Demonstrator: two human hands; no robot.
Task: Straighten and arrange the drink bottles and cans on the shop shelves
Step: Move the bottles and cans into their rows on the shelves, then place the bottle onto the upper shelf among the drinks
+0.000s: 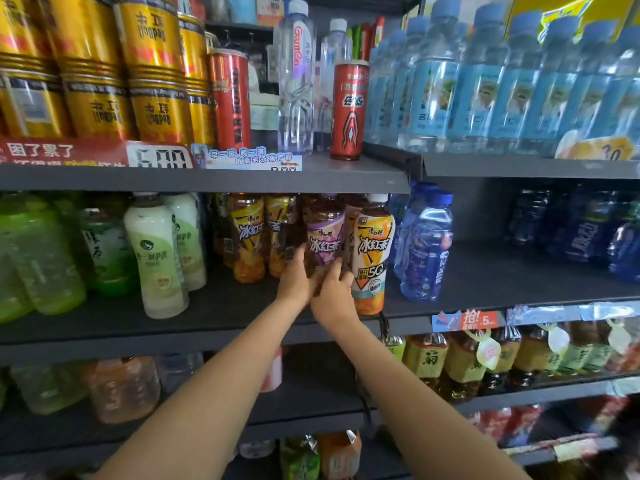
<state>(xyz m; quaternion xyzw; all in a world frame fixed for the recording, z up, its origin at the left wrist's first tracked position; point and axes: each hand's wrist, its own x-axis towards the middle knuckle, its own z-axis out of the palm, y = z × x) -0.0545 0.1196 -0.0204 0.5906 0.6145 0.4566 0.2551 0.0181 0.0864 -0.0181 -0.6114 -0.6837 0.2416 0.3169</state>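
On the middle shelf [242, 317] stands an iced tea bottle with a purple label [323, 233]. My left hand [294, 278] wraps its lower left side and my right hand [334, 292] grips its lower front; its base is hidden by both hands. Touching it on the right is an iced tea bottle with an orange label [372, 251] and a white cap. Two yellow-label tea bottles [247, 237] stand farther back on the left. A blue drink bottle [427, 247] stands to the right.
White-green bottles [156, 258] and green bottles [41, 258] fill the shelf's left. The shelf above holds gold cans [93, 71], red cans [349, 109], a clear water bottle [296, 81] and blue-label water bottles [485, 88]. Tea bottles [460, 362] line the lower right shelf.
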